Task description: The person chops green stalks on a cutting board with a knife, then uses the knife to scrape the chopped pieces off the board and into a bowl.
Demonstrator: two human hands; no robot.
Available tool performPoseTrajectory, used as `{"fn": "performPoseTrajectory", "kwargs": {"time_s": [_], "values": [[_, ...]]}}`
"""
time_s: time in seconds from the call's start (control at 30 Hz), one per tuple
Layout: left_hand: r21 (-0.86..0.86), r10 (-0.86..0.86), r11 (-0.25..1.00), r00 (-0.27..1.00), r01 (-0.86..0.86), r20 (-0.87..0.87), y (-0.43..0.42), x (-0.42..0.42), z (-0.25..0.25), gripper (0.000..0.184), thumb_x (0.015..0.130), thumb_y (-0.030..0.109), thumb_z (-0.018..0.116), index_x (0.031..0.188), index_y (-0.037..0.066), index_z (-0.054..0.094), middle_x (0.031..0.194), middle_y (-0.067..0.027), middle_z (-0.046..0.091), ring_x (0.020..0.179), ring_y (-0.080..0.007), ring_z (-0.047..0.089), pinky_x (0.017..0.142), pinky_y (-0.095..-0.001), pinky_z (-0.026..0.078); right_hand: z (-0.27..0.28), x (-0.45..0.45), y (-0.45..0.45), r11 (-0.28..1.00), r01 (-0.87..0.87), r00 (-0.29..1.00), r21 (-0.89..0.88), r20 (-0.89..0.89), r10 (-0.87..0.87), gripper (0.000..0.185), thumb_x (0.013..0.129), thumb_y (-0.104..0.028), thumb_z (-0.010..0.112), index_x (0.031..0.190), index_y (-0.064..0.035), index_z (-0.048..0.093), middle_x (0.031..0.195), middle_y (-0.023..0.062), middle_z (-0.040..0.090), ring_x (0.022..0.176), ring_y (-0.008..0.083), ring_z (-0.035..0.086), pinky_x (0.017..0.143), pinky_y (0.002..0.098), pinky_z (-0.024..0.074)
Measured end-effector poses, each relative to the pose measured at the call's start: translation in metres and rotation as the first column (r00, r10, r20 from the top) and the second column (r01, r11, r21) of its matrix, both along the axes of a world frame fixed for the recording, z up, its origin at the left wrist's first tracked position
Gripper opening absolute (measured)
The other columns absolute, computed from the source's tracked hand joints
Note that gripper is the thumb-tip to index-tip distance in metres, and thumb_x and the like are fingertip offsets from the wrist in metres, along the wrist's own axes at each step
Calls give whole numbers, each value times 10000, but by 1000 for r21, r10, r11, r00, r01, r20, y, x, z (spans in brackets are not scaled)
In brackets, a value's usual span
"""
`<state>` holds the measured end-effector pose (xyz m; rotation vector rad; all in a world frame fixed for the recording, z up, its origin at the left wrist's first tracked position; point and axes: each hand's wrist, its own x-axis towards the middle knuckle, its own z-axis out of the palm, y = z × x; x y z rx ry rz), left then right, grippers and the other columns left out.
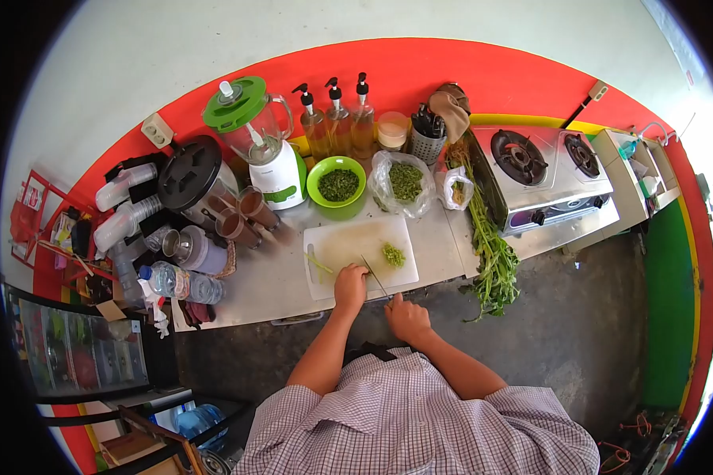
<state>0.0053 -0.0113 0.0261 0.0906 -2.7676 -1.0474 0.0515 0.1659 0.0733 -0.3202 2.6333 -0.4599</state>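
Left hand (351,286) bent over the near part of a white cutting board (325,286), fingers curled down beside a knife blade; whether they pinch anything cannot be told. Right hand (409,318) closed around the handle of the knife (376,275), whose blade slants over the board, between the left hand and a small heap of chopped pale-green pieces (393,254). To the left of the blade, a thin green stalk (318,264) lies on the board, one end close to the left hand. Just behind the board stands a bright green bowl (338,212) of finely cut dark leaves; to its right, an open clear plastic bag (381,170) holds more chopped greens, with a smaller bag (457,194) beyond. Further back are a blender (277,178) with a green lid, three pump bottles (339,131) of amber liquid, and a perforated metal holder (426,149) filled with dark-handled utensils. Long leafy stems (489,253) droop over the front edge of the metal surface (261,297), near a two-burner stove (543,178). Brown-tinted cups, clear bottles and stacked plastic cups crowd the left end. Behind, a red band with yellow trim crosses a pale wall; the floor is dark grey.
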Motion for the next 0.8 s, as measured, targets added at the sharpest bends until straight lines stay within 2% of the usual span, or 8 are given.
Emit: {"fn": "performPoseTrajectory", "kwargs": {"time_s": [0.07,0.17,0.37,0.53,0.73,0.8], "values": [[-24,10,1000,1000,-10,9,2,-1,2,111,848,39,646,884,42,751,917,-137,683,930,-361,650,821,-452,531,-6,3,-7,995,12,1000,100,-22,-10,419,1008,-427,542,1105,-19,524,859,205,736,787,386,742,693,502,593],[-51,9,999,999,-7,31,1,-2,-1,118,859,59,633,870,58,751,913,-133,680,916,-360,653,801,-456,537,-20,-7,-10,994,0,1000,111,8,-1,422,1009,-427,547,1126,-24,513,874,202,743,806,372,748,699,487,597],[-44,41,998,998,-38,50,-1,-4,-4,117,852,72,631,853,81,748,910,-131,678,887,-356,664,779,-463,540,5,-9,-9,986,-85,996,145,19,83,431,1028,-422,523,1134,-5,500,919,208,745,853,377,747,732,486,597],[-72,66,996,991,-57,119,1,-13,-4,85,814,73,647,817,88,731,920,-134,679,911,-345,671,772,-455,541,-9,-12,-10,992,-57,996,113,74,49,433,1036,-416,508,1148,2,489,949,215,742,907,392,738,777,489,592],[-112,135,987,970,-115,200,-1,-18,3,45,776,91,685,763,114,721,852,-128,711,819,-355,696,709,-465,551,0,-17,-9,986,-118,989,118,103,106,453,1038,-407,507,1184,19,456,982,234,735,945,404,729,802,492,588],[-55,196,981,955,-188,224,-2,-16,7,45,778,99,700,740,116,717,813,-123,723,770,-361,707,692,-472,558,-10,-13,-12,986,-113,988,121,120,99,452,1036,-403,510,1184,21,453,988,238,733,946,405,728,803,497,587]]}}
